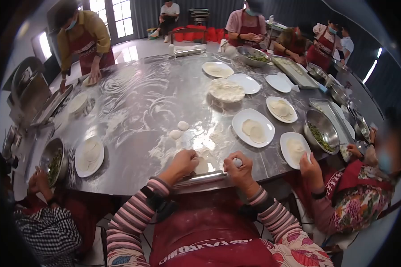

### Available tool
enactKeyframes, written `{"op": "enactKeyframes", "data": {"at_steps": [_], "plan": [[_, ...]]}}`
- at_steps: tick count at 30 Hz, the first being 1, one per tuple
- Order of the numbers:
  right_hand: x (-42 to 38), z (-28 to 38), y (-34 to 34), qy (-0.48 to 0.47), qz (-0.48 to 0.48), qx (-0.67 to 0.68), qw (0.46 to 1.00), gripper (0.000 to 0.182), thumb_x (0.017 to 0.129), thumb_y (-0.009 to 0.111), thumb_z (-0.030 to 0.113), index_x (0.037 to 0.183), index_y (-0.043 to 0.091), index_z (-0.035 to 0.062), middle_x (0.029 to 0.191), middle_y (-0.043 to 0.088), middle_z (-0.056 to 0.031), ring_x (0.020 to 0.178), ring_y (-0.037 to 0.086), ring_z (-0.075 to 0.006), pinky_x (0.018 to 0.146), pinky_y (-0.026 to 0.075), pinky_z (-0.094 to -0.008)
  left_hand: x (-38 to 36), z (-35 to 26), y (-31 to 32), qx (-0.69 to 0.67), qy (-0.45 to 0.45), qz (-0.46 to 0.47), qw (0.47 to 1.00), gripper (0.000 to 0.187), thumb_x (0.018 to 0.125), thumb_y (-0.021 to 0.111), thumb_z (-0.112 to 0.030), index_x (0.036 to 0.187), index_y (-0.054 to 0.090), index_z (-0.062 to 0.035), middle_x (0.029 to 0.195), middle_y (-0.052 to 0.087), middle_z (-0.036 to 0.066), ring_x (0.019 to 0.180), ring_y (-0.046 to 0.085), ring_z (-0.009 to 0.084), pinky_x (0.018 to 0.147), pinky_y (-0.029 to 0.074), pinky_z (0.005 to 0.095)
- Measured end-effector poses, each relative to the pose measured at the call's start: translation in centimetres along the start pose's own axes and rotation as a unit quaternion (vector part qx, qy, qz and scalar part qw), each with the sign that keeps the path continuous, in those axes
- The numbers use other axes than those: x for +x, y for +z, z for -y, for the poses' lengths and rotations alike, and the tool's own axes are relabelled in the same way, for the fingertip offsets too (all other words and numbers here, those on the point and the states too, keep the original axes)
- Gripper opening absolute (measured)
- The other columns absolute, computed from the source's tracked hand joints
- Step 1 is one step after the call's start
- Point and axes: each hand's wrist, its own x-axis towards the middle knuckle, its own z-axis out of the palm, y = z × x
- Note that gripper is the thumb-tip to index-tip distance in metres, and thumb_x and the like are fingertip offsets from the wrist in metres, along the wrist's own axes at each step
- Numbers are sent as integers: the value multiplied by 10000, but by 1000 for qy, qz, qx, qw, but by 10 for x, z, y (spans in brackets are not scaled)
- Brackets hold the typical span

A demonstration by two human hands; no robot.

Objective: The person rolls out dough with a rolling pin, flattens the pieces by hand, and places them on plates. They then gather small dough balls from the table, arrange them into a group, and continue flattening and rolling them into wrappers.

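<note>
My left hand (182,165) is closed at the table's near edge, its fingers on the edge of a flat dough wrapper (205,165). Just right of the wrapper, my right hand (239,172) is wrapped round a rolling pin (237,162), whose pale round end shows above the fist. Most of the pin is hidden by the fingers. Beyond my left hand, small flattened dough pieces (176,134) lie on the floured steel table (138,147). Ahead of my right hand sits a white plate (238,133) with round wrappers on it.
More plates of wrappers stand right, including one (286,155) beside a co-worker's hand (312,171), and another left (100,162). Metal bowls of green filling (332,127) stand at both sides. A flour-filled dish (227,99) is farther back. Several people in red aprons surround the table.
</note>
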Motion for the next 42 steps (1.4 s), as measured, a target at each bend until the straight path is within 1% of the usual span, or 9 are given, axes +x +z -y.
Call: {"op": "enactKeyframes", "data": {"at_steps": [5, 9, 10, 17, 18, 27, 31, 33, 42], "plan": [[22, -2, 7, 157, 30, 10, 987, 85, 846, 617, 44, 802, 546, 27, 674, 567, -84, 588, 549, -117, 503, 427, -253, 8, 10, -2, 97, 48, 19, 994, 240, 771, 585, -190, 869, 633, 24, 716, 636, 152, 659, 599, 204, 610, 466, 350], [55, -48, 37, -302, -95, -321, 893, 87, 776, 667, 41, 856, 634, 41, 751, 552, -118, 613, 536, -243, 522, 425, -371, 13, -1, -12, 113, 39, 80, 990, 287, 760, 506, -212, 744, 649, 36, 677, 614, 241, 640, 614, 350, 632, 466, 442], [59, -71, 43, -143, -43, -140, 979, 165, 770, 663, 54, 933, 660, 81, 808, 554, -140, 659, 546, -293, 549, 435, -414, 20, 3, -8, 129, 43, 70, 988, 295, 754, 507, -211, 746, 647, 48, 675, 607, 254, 646, 616, 351, 634, 462, 446], [4, -3, 4, -261, -36, -387, 884, 97, 819, 646, 92, 877, 594, 36, 746, 515, -113, 534, 545, -225, 431, 424, -320, 18, 2, -4, 109, 95, 40, 989, 171, 728, 587, -123, 753, 618, 43, 686, 608, 228, 636, 620, 336, 616, 478, 399], [-7, 6, 7, 48, -53, -175, 982, 142, 812, 677, 111, 824, 554, 41, 583, 490, -82, 465, 499, -200, 430, 395, -311, 12, -3, -6, 83, 73, 57, 992, 163, 733, 588, -116, 752, 615, 44, 685, 613, 220, 636, 622, 331, 620, 482, 386], [62, -28, 37, -29, -64, -132, 989, 261, 833, 651, 211, 891, 475, 27, 599, 526, -225, 584, 549, -420, 472, 419, -419, 29, -4, 7, 88, 57, 58, 993, 227, 778, 590, -185, 804, 645, 33, 654, 631, 187, 652, 641, 329, 650, 495, 399], [23, -29, 14, -268, -52, -350, 896, 221, 832, 657, 183, 885, 501, 36, 533, 495, -157, 483, 566, -304, 444, 409, -392, 32, 16, 0, 141, 84, 90, 982, 230, 794, 606, -181, 822, 634, 45, 635, 614, 109, 596, 589, 169, 561, 472, 324], [1, 4, 10, -21, -79, -138, 987, 206, 822, 668, 158, 877, 509, 37, 514, 480, -127, 453, 559, -237, 440, 409, -383, 20, 11, -5, 160, 145, 104, 971, 276, 865, 507, -232, 834, 576, 33, 765, 607, 252, 708, 572, 416, 623, 436, 463], [64, -40, 42, -58, -71, -152, 984, 263, 823, 652, 190, 938, 472, 36, 634, 539, -217, 614, 577, -407, 496, 443, -433, 22, 1, -2, 141, 168, 77, 973, 248, 800, 594, -204, 746, 558, 35, 700, 585, 236, 635, 555, 368, 584, 412, 458]]}}
